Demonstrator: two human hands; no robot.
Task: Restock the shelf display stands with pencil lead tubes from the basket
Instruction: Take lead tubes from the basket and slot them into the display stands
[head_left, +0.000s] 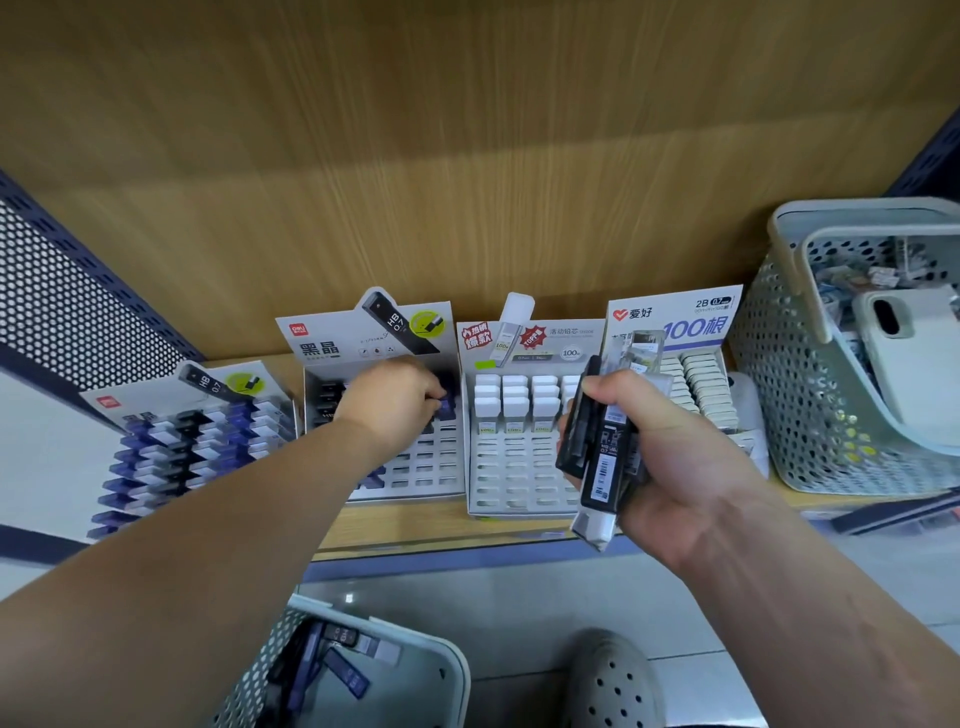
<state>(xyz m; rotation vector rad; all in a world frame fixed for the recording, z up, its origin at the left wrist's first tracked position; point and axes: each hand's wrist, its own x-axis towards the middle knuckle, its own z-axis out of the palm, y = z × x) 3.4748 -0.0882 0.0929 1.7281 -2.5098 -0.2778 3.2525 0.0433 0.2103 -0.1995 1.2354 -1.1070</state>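
Observation:
My left hand (395, 402) reaches into the black-and-white HB 0.7 display stand (415, 467) and pinches a dark blue lead tube (448, 406) at a slot in its upper right rows. My right hand (670, 452) grips a bundle of several black and clear lead tubes (602, 457), held upright in front of the white stand (514, 467). A pale basket (374, 670) on the floor below holds more dark and blue tubes (337, 670).
A fuller HB stand (192, 431) sits at far left. At right stands a 2B 100-lead stand (696, 374), then a perforated basket (800, 395) with a phone and small items. My grey shoe (613, 680) is on the floor tiles. The shelf's front edge (441, 540) runs below the stands.

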